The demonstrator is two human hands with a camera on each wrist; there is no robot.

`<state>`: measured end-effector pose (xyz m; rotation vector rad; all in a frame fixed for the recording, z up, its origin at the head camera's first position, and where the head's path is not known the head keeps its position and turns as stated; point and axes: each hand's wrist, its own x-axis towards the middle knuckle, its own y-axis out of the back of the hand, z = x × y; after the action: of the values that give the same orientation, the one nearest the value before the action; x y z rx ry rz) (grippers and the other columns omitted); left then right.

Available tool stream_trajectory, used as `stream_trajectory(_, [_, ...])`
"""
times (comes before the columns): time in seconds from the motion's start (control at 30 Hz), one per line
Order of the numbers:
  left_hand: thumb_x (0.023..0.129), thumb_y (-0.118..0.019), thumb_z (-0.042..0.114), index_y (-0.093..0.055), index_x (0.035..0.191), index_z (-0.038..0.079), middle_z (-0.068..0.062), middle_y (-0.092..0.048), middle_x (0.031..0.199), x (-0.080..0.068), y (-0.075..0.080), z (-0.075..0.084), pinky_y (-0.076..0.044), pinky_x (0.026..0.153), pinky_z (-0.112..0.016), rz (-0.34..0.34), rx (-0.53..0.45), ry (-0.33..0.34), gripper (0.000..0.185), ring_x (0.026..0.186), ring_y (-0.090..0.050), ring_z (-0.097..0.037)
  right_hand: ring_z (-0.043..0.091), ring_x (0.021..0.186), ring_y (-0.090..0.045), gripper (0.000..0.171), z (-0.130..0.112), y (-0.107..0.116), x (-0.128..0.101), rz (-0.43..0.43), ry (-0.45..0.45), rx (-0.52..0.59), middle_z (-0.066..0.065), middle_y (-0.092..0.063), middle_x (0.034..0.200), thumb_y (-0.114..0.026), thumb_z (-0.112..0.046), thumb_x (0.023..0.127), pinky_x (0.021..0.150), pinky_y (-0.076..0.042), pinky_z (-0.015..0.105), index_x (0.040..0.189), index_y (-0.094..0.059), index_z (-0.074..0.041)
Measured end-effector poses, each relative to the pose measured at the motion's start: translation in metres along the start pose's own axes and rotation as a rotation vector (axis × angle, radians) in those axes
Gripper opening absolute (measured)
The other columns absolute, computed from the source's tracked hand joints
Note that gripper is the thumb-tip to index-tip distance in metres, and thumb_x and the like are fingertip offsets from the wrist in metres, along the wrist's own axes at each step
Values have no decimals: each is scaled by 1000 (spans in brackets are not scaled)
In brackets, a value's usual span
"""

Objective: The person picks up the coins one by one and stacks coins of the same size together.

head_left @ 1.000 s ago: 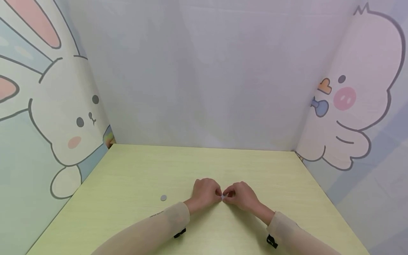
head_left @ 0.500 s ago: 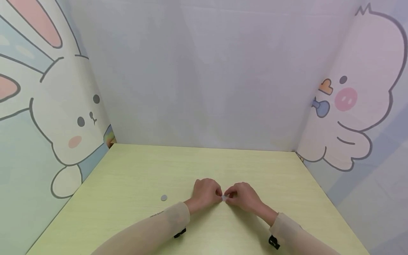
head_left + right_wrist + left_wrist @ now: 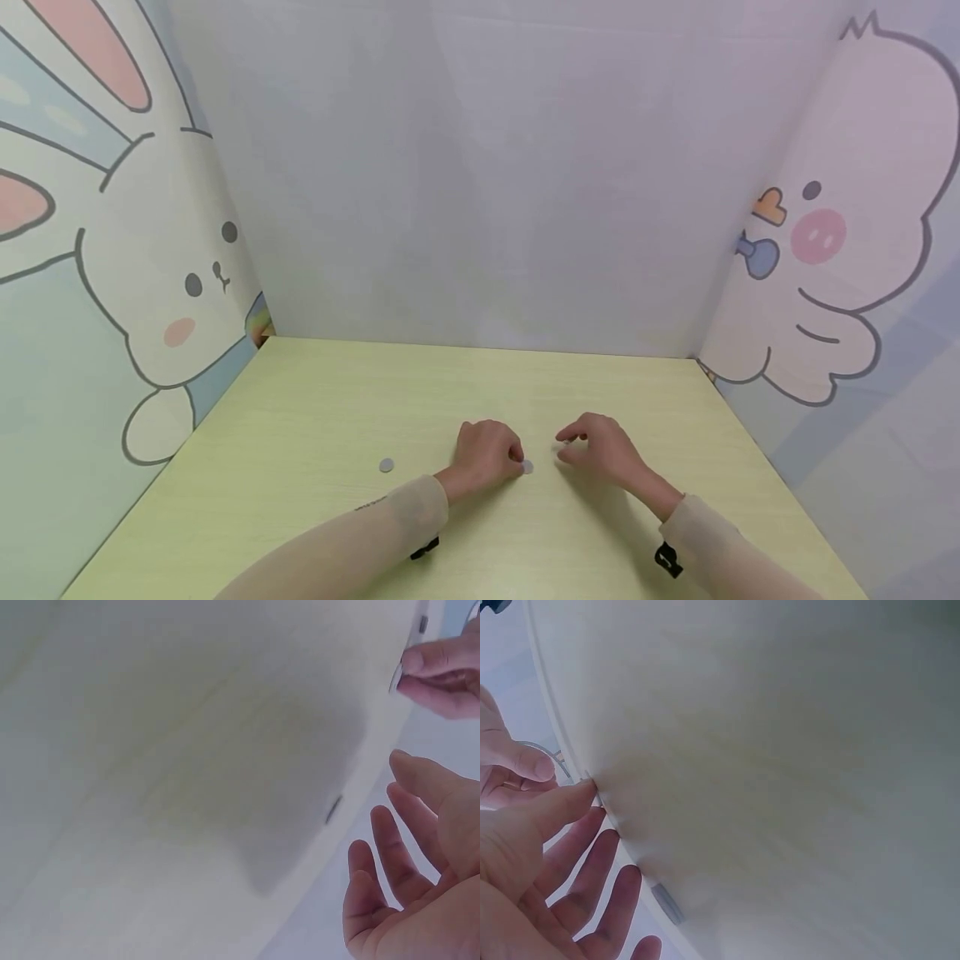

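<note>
My left hand point(image 3: 487, 450) rests low over the table, its thumb and forefinger pinching a small, flat, grey coin-like disc point(image 3: 528, 467). Seen edge-on in the right wrist view, that disc point(image 3: 396, 678) juts out from the fingertips. To the right, my right hand point(image 3: 603, 450) has its thumb and fingers spread apart. A small pale piece point(image 3: 559, 447) shows at its fingertips; in the right wrist view a thin dark piece point(image 3: 334, 810) lies on the table, apart from the fingers. Another grey disc point(image 3: 386, 465) lies flat left of my left hand.
The pale yellow-green table point(image 3: 337, 392) meets a plain light cloth point(image 3: 465, 183) at its far edge. Side cloths carry a printed rabbit point(image 3: 157, 275) and a printed pink-cheeked character point(image 3: 847, 208). Black straps point(image 3: 667, 559) hang at the sleeve cuffs.
My right hand has drawn away from my left, rightward and slightly back, and its fingers have spread. The disc in my left fingers now shows more fully. The left hand has stayed put.
</note>
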<state>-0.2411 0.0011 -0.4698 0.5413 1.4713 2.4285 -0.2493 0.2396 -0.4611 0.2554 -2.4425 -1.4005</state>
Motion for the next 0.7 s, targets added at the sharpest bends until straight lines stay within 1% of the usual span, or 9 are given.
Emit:
stream_trajectory(0.13, [84,-91,30,-81,73,28,20,-70,73,-2,0,1,-40,77,-36,8,6,0,14,75,-57,-3,23,91,-64,19,11,7,1,21,13,5,2,-73,97,-89,-13,85,78,-53,39,103,-85,-13])
stream_trajectory(0.3, [83,-92,27,-82,74,28,18,-72,76,-4,2,2,-40,77,-36,23,9,-8,13,77,-59,-4,28,92,-67,23,22,9,2,34,54,22,6,-74,99,-89,-13,84,79,-55,42,106,-84,-9])
stream_trajectory(0.4, [83,-91,27,-82,75,29,19,-73,76,-5,3,2,-40,77,-36,27,16,-14,12,78,-60,-3,29,94,-68,24,28,8,4,15,55,27,7,-73,100,-89,-14,85,81,-56,43,107,-84,-9])
stream_trajectory(0.53, [83,-92,28,-82,75,29,19,-73,77,-5,2,2,-41,76,-36,31,30,-21,12,78,-61,-3,27,98,-67,27,36,6,9,-23,21,39,5,-74,104,-89,-17,86,84,-56,43,111,-83,-11])
stream_trajectory(0.7, [84,-92,30,-82,75,28,18,-73,77,-4,3,3,-41,76,-36,30,24,-24,13,76,-60,-3,23,98,-65,30,45,5,16,-64,14,44,3,-74,107,-90,-18,86,87,-55,44,114,-82,-10])
